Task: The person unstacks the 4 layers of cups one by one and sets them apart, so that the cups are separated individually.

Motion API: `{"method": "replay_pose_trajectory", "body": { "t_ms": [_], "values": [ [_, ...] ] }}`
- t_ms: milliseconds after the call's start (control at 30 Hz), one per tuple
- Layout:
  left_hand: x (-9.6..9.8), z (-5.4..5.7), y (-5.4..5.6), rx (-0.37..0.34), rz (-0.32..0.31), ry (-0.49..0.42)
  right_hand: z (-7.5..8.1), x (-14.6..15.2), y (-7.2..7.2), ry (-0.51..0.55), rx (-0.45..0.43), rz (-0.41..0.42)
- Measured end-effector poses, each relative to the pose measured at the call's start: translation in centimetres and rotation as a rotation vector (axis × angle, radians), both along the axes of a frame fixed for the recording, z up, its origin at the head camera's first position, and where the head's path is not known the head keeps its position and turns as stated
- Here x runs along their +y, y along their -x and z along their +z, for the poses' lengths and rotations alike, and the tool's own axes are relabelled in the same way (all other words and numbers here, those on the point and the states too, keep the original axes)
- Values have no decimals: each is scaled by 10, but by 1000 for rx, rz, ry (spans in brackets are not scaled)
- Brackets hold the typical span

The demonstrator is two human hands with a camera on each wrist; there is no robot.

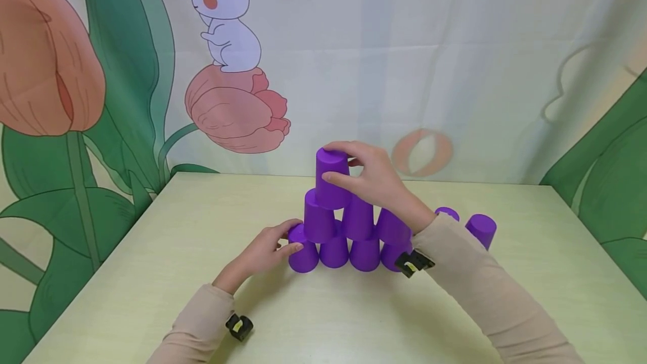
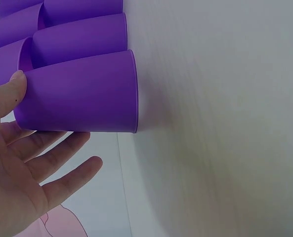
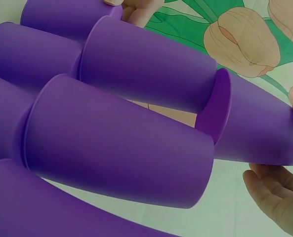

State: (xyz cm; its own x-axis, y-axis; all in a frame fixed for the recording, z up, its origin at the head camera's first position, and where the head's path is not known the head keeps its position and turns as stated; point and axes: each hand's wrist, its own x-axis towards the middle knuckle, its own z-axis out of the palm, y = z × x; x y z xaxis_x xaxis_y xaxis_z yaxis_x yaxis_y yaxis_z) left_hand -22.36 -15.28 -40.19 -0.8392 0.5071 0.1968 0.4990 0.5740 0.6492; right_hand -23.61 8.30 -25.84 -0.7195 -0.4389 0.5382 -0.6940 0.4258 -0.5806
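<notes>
Top cup (image 1: 332, 178) in right hand (image 1: 376, 181)

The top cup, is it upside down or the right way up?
Upside down. The top cup shows its closed flat bottom on top, and its wider open rim faces down onto the cups below. The right hand grips it.

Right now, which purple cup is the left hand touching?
The leftmost bottom-row cup of the pyramid; the left hand steadies it, while the right hand grips the top cup.

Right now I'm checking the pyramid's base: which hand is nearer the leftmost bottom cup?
Left. The left hand touches the leftmost bottom cup with thumb and fingers. The right hand is up at the top cup, gripping it.
</notes>
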Motion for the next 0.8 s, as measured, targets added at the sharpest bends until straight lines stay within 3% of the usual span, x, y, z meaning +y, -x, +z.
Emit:
{"method": "replay_pose_trajectory", "body": {
  "t_ms": [800],
  "values": [
    [0, -1, 1, 3, -2, 2, 4, 17, -15, 80, 2, 42]
  ]
}}
